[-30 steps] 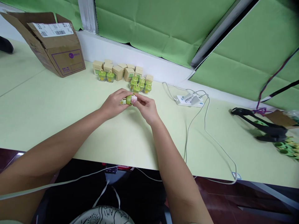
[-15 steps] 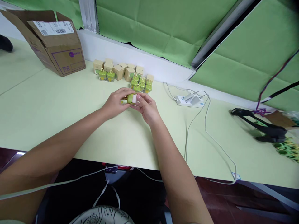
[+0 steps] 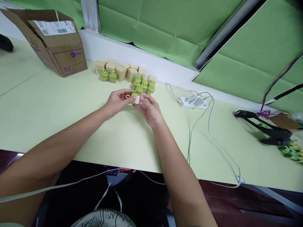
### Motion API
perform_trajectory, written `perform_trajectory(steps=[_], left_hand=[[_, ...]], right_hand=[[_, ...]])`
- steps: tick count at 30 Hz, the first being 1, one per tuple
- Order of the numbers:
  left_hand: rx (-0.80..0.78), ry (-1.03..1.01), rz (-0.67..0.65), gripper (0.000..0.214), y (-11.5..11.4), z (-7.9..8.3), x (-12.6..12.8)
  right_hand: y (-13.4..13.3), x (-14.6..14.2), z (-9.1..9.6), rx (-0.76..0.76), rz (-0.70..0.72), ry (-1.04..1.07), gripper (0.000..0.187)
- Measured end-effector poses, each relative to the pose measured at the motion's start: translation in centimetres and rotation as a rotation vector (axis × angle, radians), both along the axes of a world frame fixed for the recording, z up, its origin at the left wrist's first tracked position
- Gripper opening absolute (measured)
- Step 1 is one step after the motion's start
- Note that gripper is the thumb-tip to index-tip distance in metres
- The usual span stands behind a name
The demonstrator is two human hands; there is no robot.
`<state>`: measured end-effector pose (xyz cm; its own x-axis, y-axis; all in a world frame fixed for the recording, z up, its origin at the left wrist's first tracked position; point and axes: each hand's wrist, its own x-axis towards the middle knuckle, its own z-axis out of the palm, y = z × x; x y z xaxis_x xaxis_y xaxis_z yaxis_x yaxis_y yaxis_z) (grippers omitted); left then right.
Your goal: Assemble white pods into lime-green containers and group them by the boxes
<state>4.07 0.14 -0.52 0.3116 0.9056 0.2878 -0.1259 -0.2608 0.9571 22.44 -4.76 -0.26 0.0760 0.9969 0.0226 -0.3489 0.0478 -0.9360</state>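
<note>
Above the table, a small green-lidded jar (image 3: 137,100) lies tilted on its side between my two hands. My left hand (image 3: 118,101) pinches the green lid end, with a pale loop poking out past the thumb. The fingers of my right hand (image 3: 150,110) are closed on the jar's whitish end. Just beyond my hands stands a cluster of several similar green-lidded jars (image 3: 139,90) with loops on top. Two more jars (image 3: 112,76) stand to the left, in front of small kraft boxes (image 3: 121,72).
An open cardboard carton (image 3: 68,60) stands at the back left. To the right, a white power strip (image 3: 193,102) trails cables across the table (image 3: 94,138). A black stand-like object (image 3: 274,132) and green-yellow pieces (image 3: 290,152) lie at the far right.
My left fingers have shifted on the jar. The thumb now presses on the green lid, and the loop shows to its left. My right hand has barely moved.
</note>
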Motion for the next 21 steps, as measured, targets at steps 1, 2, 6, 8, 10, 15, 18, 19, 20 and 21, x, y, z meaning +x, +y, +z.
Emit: perform_trajectory(steps=[1, 2, 6, 8, 10, 15, 18, 19, 20, 21], left_hand=[[-0.017, -0.002, -0.004, 0.076, -0.08, 0.01, 0.00], [-0.024, -0.001, -0.006, 0.076, -0.16, 0.00, 0.00], [0.008, 0.020, 0.002, 0.078, -0.33, -0.06, 0.01], [0.020, 0.031, 0.016, 0.080, -0.30, -0.11, 0.03], [0.024, 0.038, 0.032, 0.080, -0.24, -0.16, 0.04], [0.025, 0.031, 0.043, 0.080, -0.21, -0.15, -0.03], [0.022, 0.034, 0.050, 0.078, -0.30, -0.08, -0.05], [0.022, 0.032, 0.054, 0.078, -0.33, -0.07, -0.05], [0.022, 0.030, 0.055, 0.077, -0.34, -0.07, -0.05], [0.023, 0.028, 0.054, 0.077, -0.34, -0.07, -0.04]], right_hand=[[-0.07, 0.02, 0.10, -0.011, -0.003, -0.001, 0.044], [-0.12, 0.04, 0.19, -0.025, -0.006, 0.000, 0.041], [-0.19, 0.09, 0.31, -0.075, -0.033, 0.018, 0.031], [-0.16, 0.10, 0.25, -0.085, -0.044, 0.029, 0.029], [-0.12, 0.10, 0.17, -0.088, -0.051, 0.031, 0.030], [-0.06, -0.04, 0.02, -0.073, -0.050, 0.032, 0.038], [-0.02, -0.12, -0.10, -0.056, -0.051, 0.040, 0.042], [0.00, -0.12, -0.15, -0.050, -0.051, 0.036, 0.042], [0.03, -0.12, -0.19, -0.046, -0.051, 0.027, 0.043], [0.05, -0.11, -0.23, -0.041, -0.049, 0.014, 0.043]])
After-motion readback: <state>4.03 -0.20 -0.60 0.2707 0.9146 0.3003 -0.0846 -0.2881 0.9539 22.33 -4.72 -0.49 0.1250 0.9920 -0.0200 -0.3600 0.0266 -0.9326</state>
